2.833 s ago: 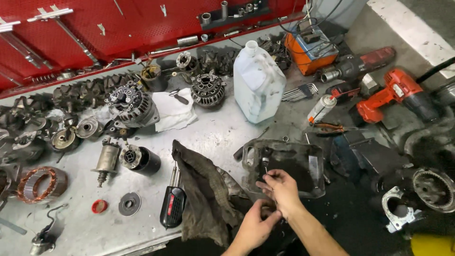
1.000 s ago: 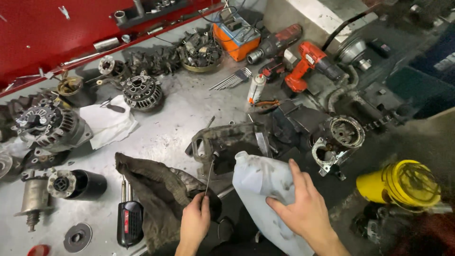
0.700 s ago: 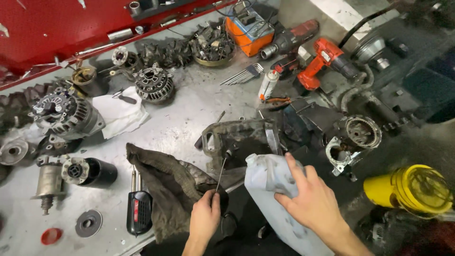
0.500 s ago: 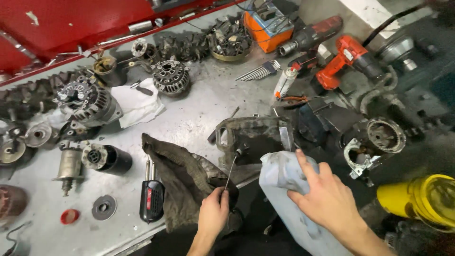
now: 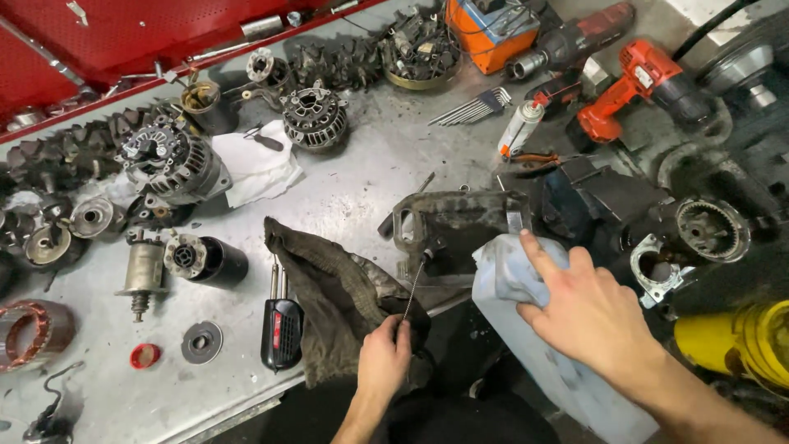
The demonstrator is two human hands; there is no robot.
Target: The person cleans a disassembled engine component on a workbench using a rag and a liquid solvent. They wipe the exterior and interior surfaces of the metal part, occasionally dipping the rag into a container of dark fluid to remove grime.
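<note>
Head view, the only one: the left hand (image 5: 384, 355) sits at the near edge of the grey workbench (image 5: 345, 185), fingers pinched shut on the lower end of a thin wire brush (image 5: 415, 284). The brush slants up and right to a dirty metal tray (image 5: 460, 224), its tip at the tray's near-left rim. A dark rag (image 5: 337, 292) lies just left of that hand, draped over the bench edge, with a black-handled tool (image 5: 282, 329) beside it. The right hand (image 5: 588, 312) lies palm-down with fingers spread and clasped over a translucent plastic jug (image 5: 526, 329), tilted off the bench edge with its top at the tray's right side. Alternators and motor parts crowd the far and left bench; bare metal shows only in the middle, between the white cloth (image 5: 259, 168) and the tray.
</note>
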